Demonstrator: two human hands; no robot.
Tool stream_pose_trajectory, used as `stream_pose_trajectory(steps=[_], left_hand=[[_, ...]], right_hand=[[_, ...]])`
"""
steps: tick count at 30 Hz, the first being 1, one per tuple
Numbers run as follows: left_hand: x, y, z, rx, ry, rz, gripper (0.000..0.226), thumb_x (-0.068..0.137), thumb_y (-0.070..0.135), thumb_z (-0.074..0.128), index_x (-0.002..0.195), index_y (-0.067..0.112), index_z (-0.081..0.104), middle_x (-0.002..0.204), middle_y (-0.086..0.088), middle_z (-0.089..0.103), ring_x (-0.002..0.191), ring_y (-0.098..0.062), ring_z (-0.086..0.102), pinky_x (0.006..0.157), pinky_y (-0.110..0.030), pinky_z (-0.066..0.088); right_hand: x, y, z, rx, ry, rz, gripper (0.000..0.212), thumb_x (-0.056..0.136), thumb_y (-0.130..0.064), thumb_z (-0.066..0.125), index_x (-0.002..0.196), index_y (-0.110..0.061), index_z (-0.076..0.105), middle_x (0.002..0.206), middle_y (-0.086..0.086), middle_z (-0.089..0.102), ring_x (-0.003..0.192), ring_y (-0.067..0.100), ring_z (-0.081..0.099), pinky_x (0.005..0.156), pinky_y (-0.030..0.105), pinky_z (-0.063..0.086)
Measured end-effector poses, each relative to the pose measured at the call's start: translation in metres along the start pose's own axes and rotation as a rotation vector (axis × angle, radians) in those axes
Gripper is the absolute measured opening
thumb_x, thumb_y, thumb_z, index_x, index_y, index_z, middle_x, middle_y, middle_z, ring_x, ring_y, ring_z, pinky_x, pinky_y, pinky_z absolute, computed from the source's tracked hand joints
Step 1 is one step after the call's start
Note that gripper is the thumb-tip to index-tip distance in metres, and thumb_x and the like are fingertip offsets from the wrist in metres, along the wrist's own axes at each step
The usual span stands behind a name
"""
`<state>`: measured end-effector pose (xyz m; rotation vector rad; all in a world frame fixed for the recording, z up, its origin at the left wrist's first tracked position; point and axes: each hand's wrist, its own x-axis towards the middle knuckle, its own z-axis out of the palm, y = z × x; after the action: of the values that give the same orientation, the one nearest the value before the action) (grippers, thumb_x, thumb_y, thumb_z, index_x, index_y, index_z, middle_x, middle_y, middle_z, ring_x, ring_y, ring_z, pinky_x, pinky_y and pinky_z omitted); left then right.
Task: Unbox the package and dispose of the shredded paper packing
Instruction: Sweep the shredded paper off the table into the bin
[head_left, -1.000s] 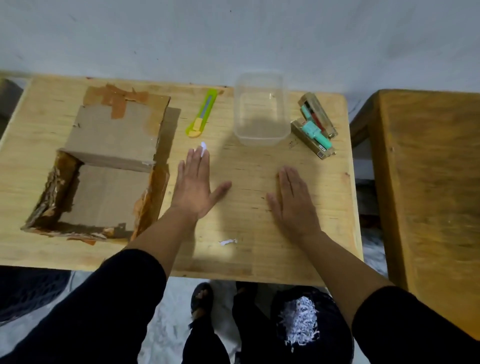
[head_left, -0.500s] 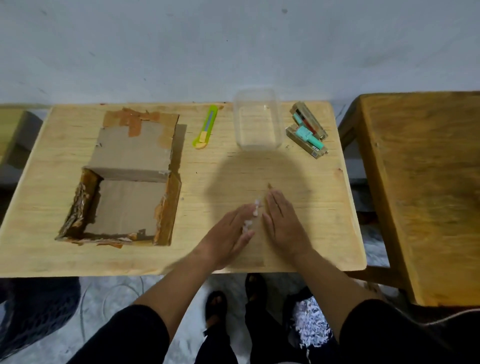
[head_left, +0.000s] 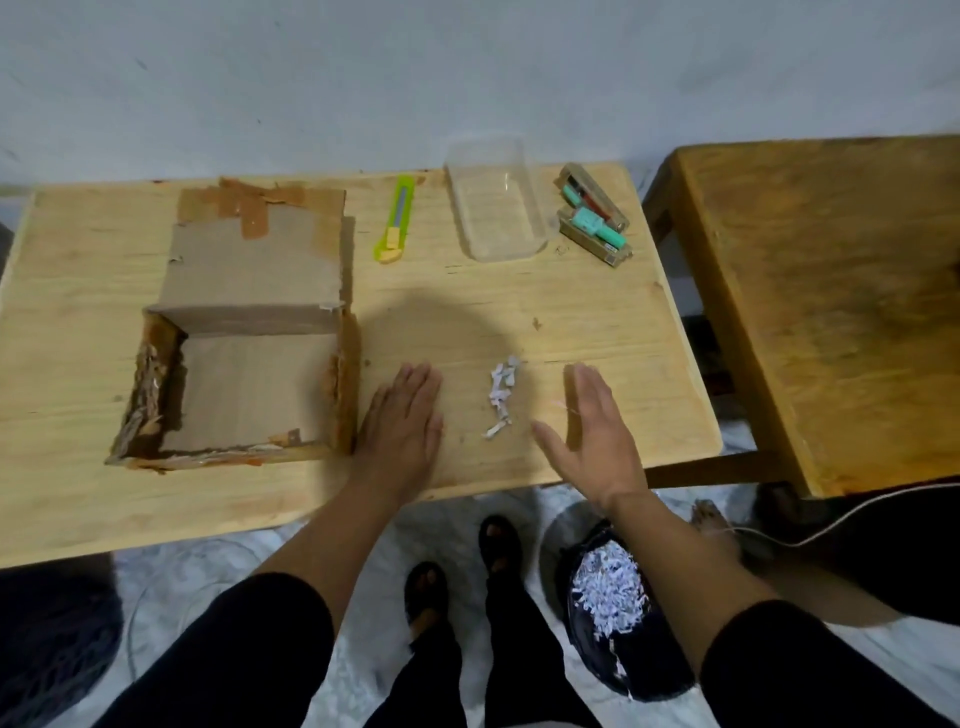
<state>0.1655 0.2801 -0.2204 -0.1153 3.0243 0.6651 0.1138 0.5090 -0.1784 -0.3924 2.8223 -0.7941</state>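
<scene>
From where I sit, the cardboard box (head_left: 249, 364) on the left of the table (head_left: 78, 270) lies open and looks emptied, its flap folded back toward the wall. I see no shreds inside it, though its torn left wall could hide a scrap or two.

My left hand (head_left: 402, 421) lies flat, fingers together, palm down on the wood just beside the box's right wall, holding nothing. If I sweep from there carelessly, I could knock the box or push scraps under its edge.

Between my hands sits a small loose pile of shredded paper (head_left: 501, 392), touching neither. It is light stuff; I judge that a fast sweep or a draught from my own palm would scatter it, and strips pushed over the near edge may land on the floor rather than in the bin.

My right hand (head_left: 597, 431) is open, tilted on its edge, empty, to the right of the pile; a stray strip seems to lie by its fingers, though I can't tell for sure.

The bin (head_left: 618, 608), dark and already holding shreds, stands on the floor below the table's near right side, partly under my forearm, so a handful dropped blind could miss it.

Further back, the yellow knife (head_left: 396, 221), clear tub (head_left: 496, 208) and stapler (head_left: 592, 221) lie well clear.
</scene>
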Motion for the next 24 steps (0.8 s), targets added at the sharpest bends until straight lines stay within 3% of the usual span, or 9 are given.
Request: stream_pose_trajectory(steps=[3,8,12,15,19,24], left_hand=[[-0.001,-0.002,0.001,-0.024,0.019,-0.006,0.057,0.092,0.037,0.017,0.142,0.014,0.032,0.152,-0.005,0.03,0.142,-0.019,0.02,0.115,-0.037,0.013],[-0.003,-0.001,-0.001,-0.035,0.049,0.007,0.055,0.092,0.034,0.02,0.141,0.014,0.035,0.15,-0.005,0.034,0.141,-0.019,0.024,0.114,-0.032,0.01],[-0.003,-0.001,-0.002,-0.034,0.055,0.016,0.053,0.093,0.032,0.023,0.139,0.013,0.038,0.148,-0.006,0.037,0.14,-0.02,0.026,0.113,-0.035,0.014],[-0.003,-0.001,-0.002,-0.03,0.048,0.018,0.053,0.093,0.033,0.022,0.14,0.013,0.036,0.15,-0.005,0.035,0.141,-0.018,0.023,0.114,-0.034,0.012],[-0.002,-0.001,-0.004,-0.032,0.04,0.023,0.054,0.093,0.034,0.02,0.142,0.014,0.033,0.151,-0.005,0.032,0.142,-0.018,0.02,0.114,-0.033,0.009],[-0.002,0.001,-0.005,-0.03,0.045,0.025,0.054,0.093,0.033,0.02,0.142,0.013,0.033,0.151,-0.006,0.032,0.142,-0.018,0.02,0.115,-0.034,0.01]], right_hand=[[-0.008,0.002,0.007,-0.026,-0.035,0.044,0.088,0.083,-0.057,0.051,0.147,-0.015,0.007,0.157,0.004,0.009,0.145,0.014,0.002,0.118,0.033,0.012],[0.006,-0.02,0.022,0.016,-0.09,-0.048,0.092,0.081,-0.052,0.058,0.147,-0.01,0.008,0.157,0.005,0.01,0.145,0.017,0.0,0.12,0.038,0.008],[0.03,-0.048,0.041,0.131,-0.077,-0.106,0.088,0.077,-0.041,0.069,0.143,-0.007,0.021,0.15,0.013,0.026,0.139,0.026,0.023,0.112,0.03,0.024],[0.044,-0.053,0.053,0.107,-0.074,-0.152,0.084,0.077,-0.038,0.07,0.142,-0.008,0.027,0.15,0.015,0.025,0.134,0.029,0.032,0.109,0.036,0.035],[0.049,-0.047,0.056,0.12,-0.001,-0.196,0.062,0.079,-0.033,0.069,0.131,-0.006,0.048,0.145,0.018,0.035,0.131,0.029,0.038,0.104,0.024,0.028],[0.049,-0.041,0.059,0.088,0.079,-0.215,0.059,0.078,-0.047,0.059,0.117,-0.003,0.06,0.128,0.02,0.051,0.117,0.016,0.037,0.098,0.013,0.029]])
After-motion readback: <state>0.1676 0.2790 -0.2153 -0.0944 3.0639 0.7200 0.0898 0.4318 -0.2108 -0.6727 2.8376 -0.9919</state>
